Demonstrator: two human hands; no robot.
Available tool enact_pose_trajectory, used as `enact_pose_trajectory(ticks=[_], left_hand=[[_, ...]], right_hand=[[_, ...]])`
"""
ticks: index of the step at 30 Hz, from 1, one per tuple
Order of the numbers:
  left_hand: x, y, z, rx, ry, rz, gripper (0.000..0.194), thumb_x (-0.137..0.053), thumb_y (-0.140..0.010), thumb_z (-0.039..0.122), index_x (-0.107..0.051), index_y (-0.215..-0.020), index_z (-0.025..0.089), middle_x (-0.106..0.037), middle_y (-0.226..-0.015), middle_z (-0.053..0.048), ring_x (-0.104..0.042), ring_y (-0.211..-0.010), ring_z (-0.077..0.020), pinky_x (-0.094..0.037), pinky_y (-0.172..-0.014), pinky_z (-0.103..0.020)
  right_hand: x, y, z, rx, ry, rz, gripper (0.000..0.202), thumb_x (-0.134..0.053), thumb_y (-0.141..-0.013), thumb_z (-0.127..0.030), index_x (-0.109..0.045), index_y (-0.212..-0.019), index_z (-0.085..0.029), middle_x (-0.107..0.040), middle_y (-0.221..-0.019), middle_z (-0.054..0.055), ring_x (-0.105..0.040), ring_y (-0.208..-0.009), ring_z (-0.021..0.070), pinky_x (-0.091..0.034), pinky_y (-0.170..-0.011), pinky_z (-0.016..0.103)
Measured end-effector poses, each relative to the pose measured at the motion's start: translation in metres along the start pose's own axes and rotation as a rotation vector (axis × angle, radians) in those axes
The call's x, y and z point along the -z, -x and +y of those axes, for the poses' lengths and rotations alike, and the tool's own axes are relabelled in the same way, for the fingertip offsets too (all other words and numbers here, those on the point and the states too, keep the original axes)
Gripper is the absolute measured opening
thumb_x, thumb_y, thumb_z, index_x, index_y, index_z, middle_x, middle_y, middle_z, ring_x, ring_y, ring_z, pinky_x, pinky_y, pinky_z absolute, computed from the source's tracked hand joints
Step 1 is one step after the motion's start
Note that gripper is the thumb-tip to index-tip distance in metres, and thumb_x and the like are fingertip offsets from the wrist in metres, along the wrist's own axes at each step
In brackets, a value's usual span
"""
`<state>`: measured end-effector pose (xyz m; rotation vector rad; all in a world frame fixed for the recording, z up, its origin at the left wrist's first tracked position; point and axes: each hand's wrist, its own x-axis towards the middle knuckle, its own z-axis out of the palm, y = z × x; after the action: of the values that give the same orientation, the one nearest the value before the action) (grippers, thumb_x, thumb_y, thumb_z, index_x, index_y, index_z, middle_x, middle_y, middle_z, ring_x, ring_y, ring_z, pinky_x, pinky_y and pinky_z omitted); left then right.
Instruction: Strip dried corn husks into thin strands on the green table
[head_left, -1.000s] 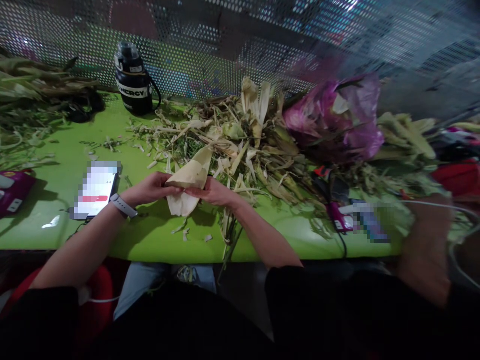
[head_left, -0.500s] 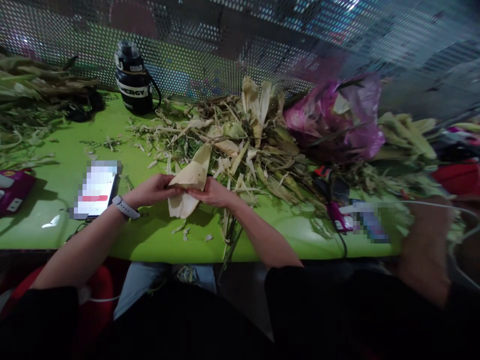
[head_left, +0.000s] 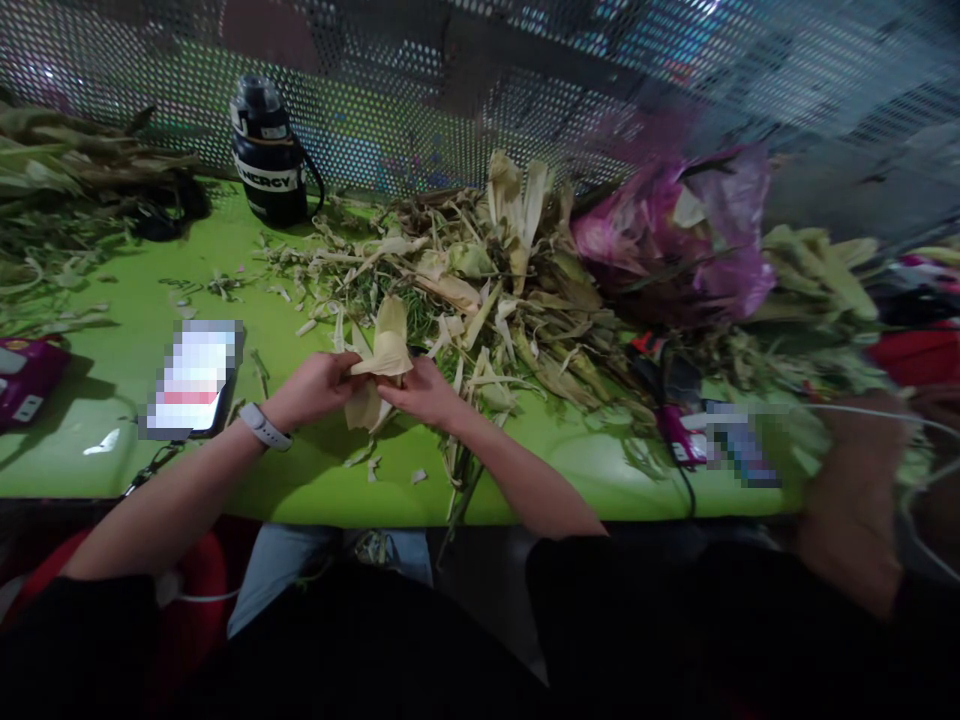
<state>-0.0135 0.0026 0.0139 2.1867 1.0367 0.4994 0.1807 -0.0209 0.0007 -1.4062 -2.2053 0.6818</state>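
Note:
Between my two hands is a pale corn husk [head_left: 391, 345], bunched and folded, with one end standing up and another piece hanging below. My left hand [head_left: 324, 383] pinches its left side, the fingers closed. On the other side my right hand [head_left: 420, 388] grips the lower edge with thumb and fingers. Both hands are just above the green table [head_left: 337, 490]. Behind them spreads a heap of dry husks and scraps [head_left: 480, 270]. Small torn husk bits [head_left: 373, 467] lie on the table below the hands.
A black bottle [head_left: 270, 165] stands at the back by the perforated metal screen [head_left: 375, 90]. A phone [head_left: 193, 380] lies left of my hands. At the back right sits a pink plastic bag [head_left: 675, 240]. Another person's arm [head_left: 855, 490] rests at far right, near a second phone [head_left: 746, 450].
The husk was spread wide and flat; now it is narrower and folded between my hands. My left hand has shifted slightly right.

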Motion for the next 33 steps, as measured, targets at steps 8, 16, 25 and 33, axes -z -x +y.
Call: enact_pose_trajectory(ticks=[8, 16, 25, 33], left_hand=[[-0.01, 0.0, 0.007, 0.061, -0.157, 0.029, 0.019, -0.049, -0.088, 0.024, -0.063, -0.084, 0.013, -0.063, -0.068, -0.007, -0.048, -0.057, -0.0143, -0.032, -0.056, -0.028], [0.023, -0.001, -0.012, 0.205, -0.252, 0.294, 0.022, -0.053, -0.078, 0.017, -0.068, -0.094, 0.013, -0.068, -0.077, -0.009, -0.058, -0.067, -0.021, -0.041, -0.063, -0.03], [0.051, -0.011, -0.046, 0.371, 0.543, 0.701, 0.019, -0.068, -0.069, 0.021, -0.071, -0.086, 0.014, -0.069, -0.081, -0.005, -0.063, -0.071, -0.0169, -0.052, -0.067, -0.029], [0.041, -0.01, -0.034, 0.443, 0.961, 0.433, 0.037, -0.083, -0.064, 0.037, -0.072, -0.091, 0.014, -0.071, -0.088, -0.006, -0.06, -0.065, -0.009, -0.043, -0.049, -0.017]], right_hand=[[-0.007, -0.004, -0.017, -0.119, 0.405, -0.066, 0.028, -0.049, -0.09, -0.029, -0.07, -0.082, -0.012, -0.074, -0.083, 0.013, -0.068, -0.086, 0.0249, -0.047, -0.079, 0.033], [0.037, -0.008, 0.028, -0.259, -0.004, 0.432, 0.006, -0.065, -0.074, -0.023, -0.061, -0.072, -0.019, -0.064, -0.066, 0.002, -0.057, -0.059, 0.0162, -0.045, -0.058, 0.028], [0.123, 0.0, 0.1, -0.599, -0.581, 0.902, 0.011, -0.064, -0.066, -0.025, -0.056, -0.065, -0.018, -0.048, -0.046, -0.006, -0.038, -0.036, 0.0082, -0.028, -0.034, 0.022], [0.097, 0.0, 0.082, -0.524, -0.645, 0.173, 0.035, -0.081, -0.057, -0.04, -0.057, -0.066, -0.016, -0.053, -0.048, -0.004, -0.041, -0.037, 0.0067, -0.027, -0.032, 0.02]])
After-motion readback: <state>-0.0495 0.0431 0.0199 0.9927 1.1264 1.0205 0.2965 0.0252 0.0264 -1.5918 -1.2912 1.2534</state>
